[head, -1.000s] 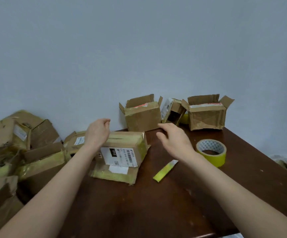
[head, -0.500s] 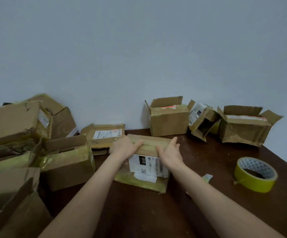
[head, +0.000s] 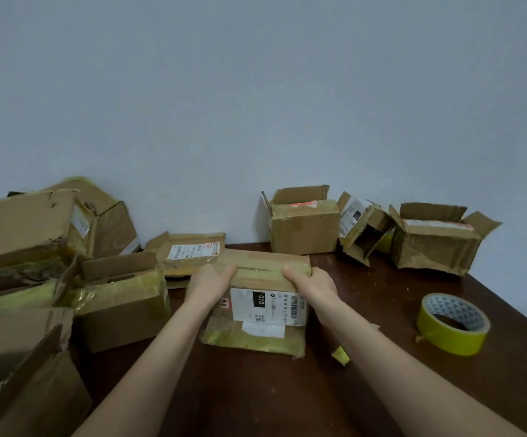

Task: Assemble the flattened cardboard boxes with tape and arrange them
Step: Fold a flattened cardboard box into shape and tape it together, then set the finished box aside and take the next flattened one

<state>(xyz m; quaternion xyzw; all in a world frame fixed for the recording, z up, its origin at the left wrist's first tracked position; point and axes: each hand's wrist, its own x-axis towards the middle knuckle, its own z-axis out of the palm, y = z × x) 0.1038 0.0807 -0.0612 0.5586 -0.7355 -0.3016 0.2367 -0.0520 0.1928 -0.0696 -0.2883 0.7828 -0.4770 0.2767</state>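
A small cardboard box with a white "010" shipping label (head: 265,305) stands on the dark wooden table (head: 255,392) right in front of me. Yellowish tape runs across its top seam and lower flap. My left hand (head: 209,281) grips its upper left corner, thumb lying on the taped top. My right hand (head: 313,283) grips the upper right corner the same way. A roll of yellow tape (head: 453,324) lies flat to the right, apart from both hands. A short loose tape strip (head: 341,355) lies beside my right forearm.
Three opened boxes line the wall at the back: one upright (head: 303,230), one tipped on its side (head: 363,236), one crumpled at the right (head: 435,246). A flattened labelled box (head: 192,253) lies behind my left hand. A heap of bigger boxes (head: 35,263) fills the left side.
Both hands came down from above the box and closed on its top corners. The view swung left, so the tape roll and back boxes now sit further right.
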